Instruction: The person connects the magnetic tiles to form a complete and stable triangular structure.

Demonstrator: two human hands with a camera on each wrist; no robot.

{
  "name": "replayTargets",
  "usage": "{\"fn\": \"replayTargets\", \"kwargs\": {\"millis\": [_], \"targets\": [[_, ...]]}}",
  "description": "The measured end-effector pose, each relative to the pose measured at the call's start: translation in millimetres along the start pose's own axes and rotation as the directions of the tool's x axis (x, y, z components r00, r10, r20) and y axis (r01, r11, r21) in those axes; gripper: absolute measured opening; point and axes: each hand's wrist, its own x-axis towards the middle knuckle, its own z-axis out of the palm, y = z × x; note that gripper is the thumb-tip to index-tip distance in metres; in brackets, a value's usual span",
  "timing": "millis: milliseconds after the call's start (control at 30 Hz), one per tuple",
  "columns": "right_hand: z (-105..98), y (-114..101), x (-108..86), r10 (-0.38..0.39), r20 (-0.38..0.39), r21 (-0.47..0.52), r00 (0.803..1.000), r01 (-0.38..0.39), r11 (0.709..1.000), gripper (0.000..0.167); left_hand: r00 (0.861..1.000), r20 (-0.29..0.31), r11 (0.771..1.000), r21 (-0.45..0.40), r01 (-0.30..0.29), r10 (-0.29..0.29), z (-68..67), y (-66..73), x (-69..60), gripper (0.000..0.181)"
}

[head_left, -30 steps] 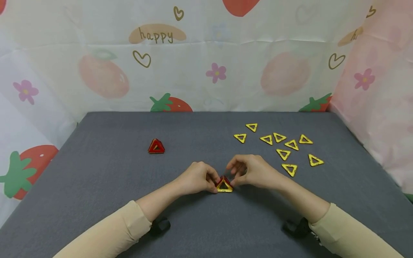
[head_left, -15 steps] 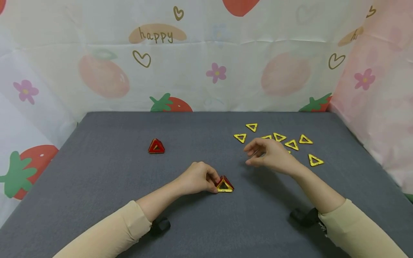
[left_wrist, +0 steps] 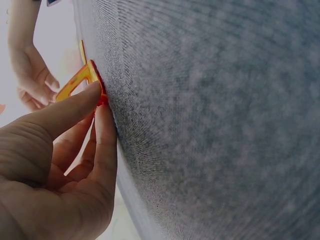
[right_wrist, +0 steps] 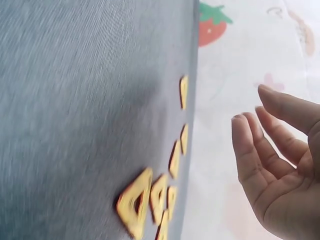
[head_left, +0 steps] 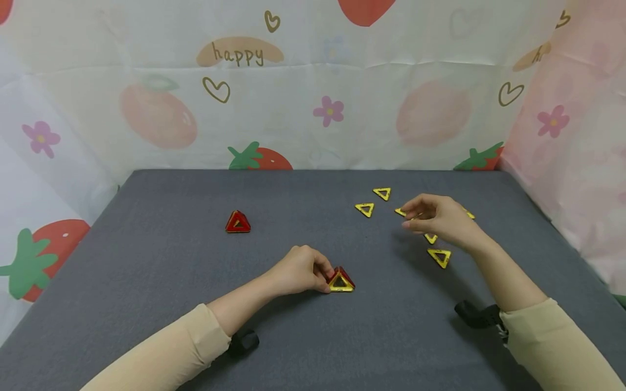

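A small pyramid of red and yellow triangular tiles (head_left: 341, 289) stands on the grey cloth in the head view. My left hand (head_left: 298, 272) pinches its left side between thumb and fingers. Close up in the left wrist view, the pyramid's yellow frame (left_wrist: 75, 81) leans over the thumb tip. My right hand (head_left: 442, 221) hovers above a scatter of yellow triangular tiles (head_left: 439, 251), hiding some of them from the head camera. Its fingers are loosely bent, the thumb apart from them, and nothing lies between. The right wrist view has several of these tiles (right_wrist: 129, 210) below the hand.
A second, red pyramid (head_left: 238, 215) sits toward the back left of the cloth-covered table (head_left: 161, 260). Two yellow tiles, one nearer (head_left: 364, 206) and one farther (head_left: 382, 189), lie left of the right hand. A patterned curtain (head_left: 313, 141) rises behind the table.
My right hand has left the pyramid and moved right and away, over the yellow tiles. The left hand stays at the pyramid, holding it in the same place.
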Motion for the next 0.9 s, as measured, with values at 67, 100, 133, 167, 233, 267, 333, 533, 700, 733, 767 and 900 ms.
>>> {"fn": "replayTargets", "kwargs": {"millis": [67,100,133,167,233,267,333,533,700,733,767,900], "targets": [[-4,5,-0.9,0.016,-0.001,-0.014,1.000,-0.016,1.000,0.045,1.000,-0.002,1.000,0.001,0.000,0.000,0.1,0.0,0.2,0.019],[-5,8,-1.3,0.025,0.002,-0.020,1.000,-0.025,0.999,0.044,1.000,-0.003,1.000,0.003,0.000,0.000,0.2,0.0,0.3,0.019],[-7,11,-1.9,0.033,0.004,-0.026,0.999,-0.033,0.999,0.043,1.000,-0.003,1.000,0.004,-0.001,0.001,0.1,0.2,0.3,0.019],[-9,14,-2.6,0.039,0.010,-0.029,0.999,-0.038,0.999,0.043,1.000,-0.004,1.000,0.006,-0.003,0.003,0.1,0.2,0.3,0.019],[-12,20,-4.3,0.044,0.021,-0.047,0.999,-0.043,0.998,0.042,1.000,-0.002,1.000,0.009,-0.006,0.006,0.0,0.4,0.4,0.019],[-14,23,-5.2,0.048,0.030,-0.052,0.998,-0.046,0.998,0.042,1.000,-0.001,1.000,0.009,-0.006,0.006,-0.1,0.4,0.4,0.019],[-18,30,-7.5,0.054,0.049,-0.061,0.997,-0.051,0.997,0.041,1.000,0.001,1.000,0.008,-0.005,0.005,-0.2,0.4,0.6,0.019],[-24,49,-16.9,0.071,0.090,-0.126,0.993,-0.059,0.990,0.037,1.000,0.009,1.000,0.001,-0.004,0.004,-0.5,0.3,1.1,0.020],[-26,60,-25.6,0.051,0.094,-0.167,0.994,-0.035,0.985,0.039,1.000,0.010,1.000,-0.008,0.010,-0.010,-1.1,0.2,0.8,0.021],[-27,61,-27.3,0.049,0.093,-0.166,0.994,-0.033,0.986,0.039,1.000,0.010,1.000,-0.009,0.011,-0.011,-1.2,0.2,0.7,0.021],[-27,63,-28.8,0.047,0.090,-0.168,0.995,-0.031,0.985,0.039,1.000,0.010,1.000,-0.011,0.014,-0.014,-1.3,0.3,0.6,0.021],[-27,66,-33.4,0.044,0.090,-0.167,0.995,-0.029,0.986,0.039,1.000,0.009,1.000,-0.016,0.015,-0.015,-1.2,0.1,0.5,0.021]]}}
